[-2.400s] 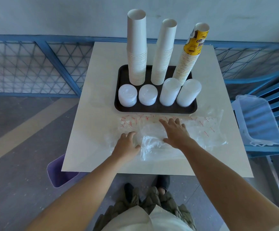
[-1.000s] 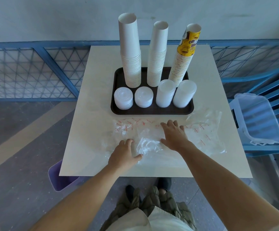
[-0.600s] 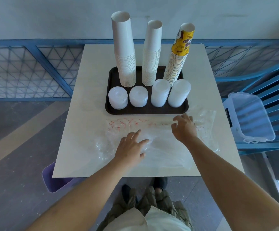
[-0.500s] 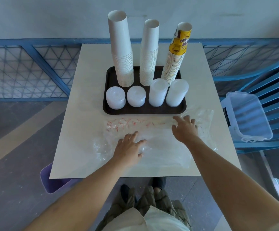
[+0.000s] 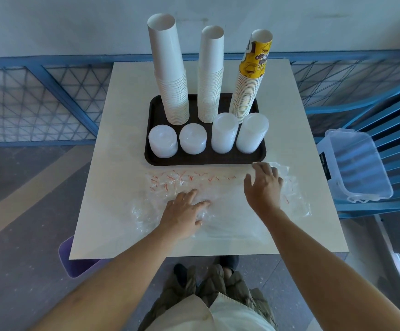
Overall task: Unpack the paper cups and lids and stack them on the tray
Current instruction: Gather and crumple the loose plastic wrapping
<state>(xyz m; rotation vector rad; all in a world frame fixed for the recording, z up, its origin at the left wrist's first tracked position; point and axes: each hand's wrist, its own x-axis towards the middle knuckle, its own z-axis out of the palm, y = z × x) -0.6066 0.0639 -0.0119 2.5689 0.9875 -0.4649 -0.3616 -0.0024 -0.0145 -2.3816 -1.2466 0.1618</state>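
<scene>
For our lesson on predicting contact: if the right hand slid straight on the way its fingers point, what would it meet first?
Likely the tray's near rim, at its right corner; the right lid stack stands just behind. Depth is unclear.

R hand [image 5: 263, 185] now at far-right part of plastic bag [image 5: 230, 211], just off tray's [image 5: 206, 161] front-right corner, no longer mid-bag. L hand [image 5: 182, 213] moves inward, fingers flat. Bunched centre now smoothed.

My left hand [image 5: 185, 214] lies flat on the clear plastic bags [image 5: 227, 211] spread over the table [image 5: 113, 187]. My right hand [image 5: 263, 185] rests on their far corner, just beside the dark tray [image 5: 203, 160], where three cup stacks [image 5: 209, 75] stand behind four lid stacks [image 5: 193, 142].
</scene>
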